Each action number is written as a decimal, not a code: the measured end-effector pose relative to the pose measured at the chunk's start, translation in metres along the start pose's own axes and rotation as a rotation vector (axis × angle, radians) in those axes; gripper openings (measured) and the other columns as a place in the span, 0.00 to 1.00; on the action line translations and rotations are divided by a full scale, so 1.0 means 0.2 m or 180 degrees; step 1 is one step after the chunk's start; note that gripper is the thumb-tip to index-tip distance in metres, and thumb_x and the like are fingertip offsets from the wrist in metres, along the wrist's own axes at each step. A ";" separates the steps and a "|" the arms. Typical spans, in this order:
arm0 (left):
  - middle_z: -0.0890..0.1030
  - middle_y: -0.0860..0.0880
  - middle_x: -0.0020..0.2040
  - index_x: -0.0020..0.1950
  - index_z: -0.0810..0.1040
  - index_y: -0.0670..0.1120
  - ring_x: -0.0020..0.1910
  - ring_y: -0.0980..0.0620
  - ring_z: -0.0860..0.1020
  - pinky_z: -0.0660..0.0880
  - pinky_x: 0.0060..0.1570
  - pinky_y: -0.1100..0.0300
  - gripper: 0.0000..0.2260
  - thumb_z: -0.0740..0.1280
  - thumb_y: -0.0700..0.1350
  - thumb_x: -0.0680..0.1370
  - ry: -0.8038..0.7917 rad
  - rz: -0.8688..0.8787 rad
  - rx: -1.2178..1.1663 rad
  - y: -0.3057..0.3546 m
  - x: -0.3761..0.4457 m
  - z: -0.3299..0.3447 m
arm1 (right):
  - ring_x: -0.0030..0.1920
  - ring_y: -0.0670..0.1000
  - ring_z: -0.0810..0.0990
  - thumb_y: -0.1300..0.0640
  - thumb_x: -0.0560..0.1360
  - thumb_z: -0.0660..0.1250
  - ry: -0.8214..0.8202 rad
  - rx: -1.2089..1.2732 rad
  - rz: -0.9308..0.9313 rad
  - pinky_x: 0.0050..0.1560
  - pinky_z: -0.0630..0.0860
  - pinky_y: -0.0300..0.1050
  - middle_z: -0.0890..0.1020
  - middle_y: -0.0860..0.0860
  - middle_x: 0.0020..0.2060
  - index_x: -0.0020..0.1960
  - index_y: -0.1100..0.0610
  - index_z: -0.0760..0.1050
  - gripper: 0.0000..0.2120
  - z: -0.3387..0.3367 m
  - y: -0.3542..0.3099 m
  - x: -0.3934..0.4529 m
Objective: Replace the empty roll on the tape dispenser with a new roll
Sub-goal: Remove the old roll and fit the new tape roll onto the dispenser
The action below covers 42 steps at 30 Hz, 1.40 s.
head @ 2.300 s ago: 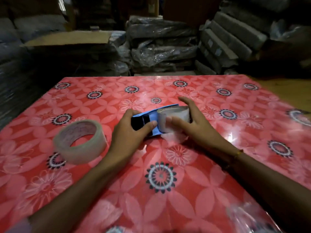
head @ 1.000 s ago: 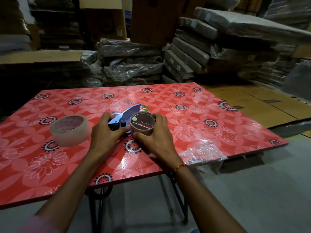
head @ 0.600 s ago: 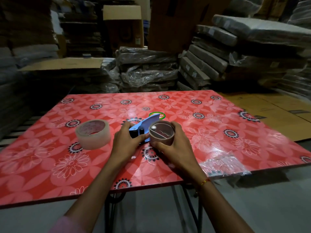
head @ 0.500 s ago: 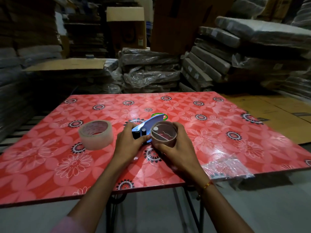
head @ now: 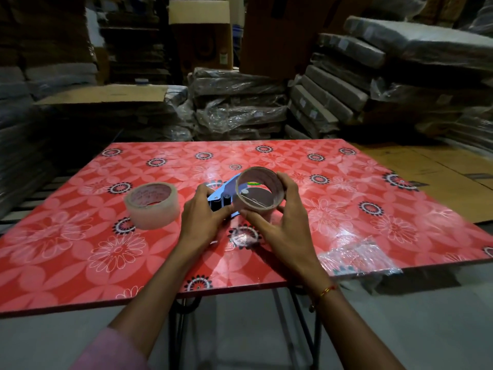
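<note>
Two hands in my view, both over the middle of the bench (head: 80,263), red with a white flower print. My left hand (head: 202,222) is curled round the handle end of the blue tape dispenser (head: 226,186), fingers wrapped over the top, thumb along the near side. One dispenser, and it sits at the centre of the bench, just at 12 o'clock of my left knuckles. My right hand (head: 282,222) pinches the empty roll (head: 257,189), a bare brown cardboard ring: thumb on the near rim, fingers hooked over the far side. The ring is tilted so I look through it; whether it sits on the dispenser's hub or is clear of it, I cannot tell. A small green and red sticker shows through the ring, writing too small to read.

At 9 o'clock of the dispenser, apart from it, one new roll (head: 153,205) lies flat on the bench, pale and thick with tape. There is reddish printing inside its core, blurred, not readable. So two rolls in all: one empty, one full.

At 4 o'clock, on the bench's near right edge, one crumpled clear plastic wrapper (head: 357,259). Behind the bench, at 12 o'clock, stacks of plastic-wrapped bundles (head: 237,108) and one cardboard box (head: 200,36) with a dark printed mark I cannot make out.
</note>
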<state>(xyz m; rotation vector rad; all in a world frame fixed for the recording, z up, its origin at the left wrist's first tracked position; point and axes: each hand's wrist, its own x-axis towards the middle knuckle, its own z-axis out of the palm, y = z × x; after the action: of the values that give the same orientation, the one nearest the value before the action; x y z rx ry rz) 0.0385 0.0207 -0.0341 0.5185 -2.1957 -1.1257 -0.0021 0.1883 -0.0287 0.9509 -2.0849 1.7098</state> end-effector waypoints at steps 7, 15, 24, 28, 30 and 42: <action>0.82 0.44 0.47 0.51 0.73 0.45 0.47 0.42 0.80 0.76 0.45 0.45 0.23 0.76 0.58 0.67 -0.0041 0.0014 0.0450 0.03 0.07 0.05 | 0.64 0.48 0.76 0.43 0.68 0.78 -0.0146 -0.0557 -0.0500 0.60 0.77 0.49 0.75 0.47 0.65 0.73 0.55 0.64 0.40 0.02 -0.01 -0.01; 0.83 0.47 0.53 0.57 0.78 0.51 0.54 0.42 0.81 0.78 0.54 0.39 0.28 0.74 0.63 0.62 -0.0601 0.0343 -0.0259 0.00 0.13 0.10 | 0.64 0.49 0.77 0.53 0.68 0.77 -0.0399 -0.0610 -0.0534 0.56 0.78 0.51 0.72 0.47 0.68 0.76 0.55 0.59 0.43 0.02 0.00 -0.01; 0.80 0.48 0.62 0.65 0.74 0.47 0.59 0.54 0.78 0.76 0.60 0.53 0.18 0.60 0.32 0.78 -0.0249 0.0483 -0.0143 -0.03 0.00 -0.02 | 0.62 0.36 0.70 0.54 0.68 0.76 -0.0193 -0.0462 -0.0305 0.57 0.78 0.40 0.66 0.48 0.66 0.77 0.51 0.58 0.43 0.01 0.03 0.01; 0.73 0.54 0.70 0.73 0.66 0.55 0.69 0.60 0.71 0.72 0.65 0.56 0.28 0.66 0.37 0.76 -0.0823 0.0777 -0.0334 -0.01 -0.10 -0.10 | 0.63 0.41 0.74 0.55 0.69 0.77 -0.0298 -0.0236 -0.0158 0.58 0.80 0.45 0.66 0.46 0.68 0.78 0.47 0.54 0.45 0.02 0.03 0.01; 0.70 0.57 0.72 0.74 0.62 0.60 0.72 0.59 0.68 0.71 0.67 0.53 0.33 0.72 0.48 0.73 -0.1131 0.0752 -0.0554 -0.01 -0.12 -0.11 | 0.66 0.42 0.74 0.57 0.70 0.76 -0.0379 -0.0120 -0.0138 0.63 0.78 0.48 0.68 0.45 0.70 0.77 0.46 0.55 0.43 0.02 0.04 0.00; 0.81 0.53 0.62 0.69 0.73 0.54 0.61 0.53 0.80 0.76 0.62 0.44 0.29 0.74 0.58 0.70 -0.0958 0.0439 -0.1069 0.00 -0.12 -0.12 | 0.55 0.46 0.84 0.45 0.77 0.69 -0.0451 0.0631 0.0524 0.57 0.81 0.57 0.84 0.48 0.55 0.69 0.46 0.67 0.23 0.00 0.04 0.00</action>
<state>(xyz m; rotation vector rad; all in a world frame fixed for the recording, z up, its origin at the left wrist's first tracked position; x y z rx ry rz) 0.0715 0.0205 -0.0316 0.0538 -2.1805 -1.5360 -0.0072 0.1883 -0.0346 1.0076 -2.1663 2.0178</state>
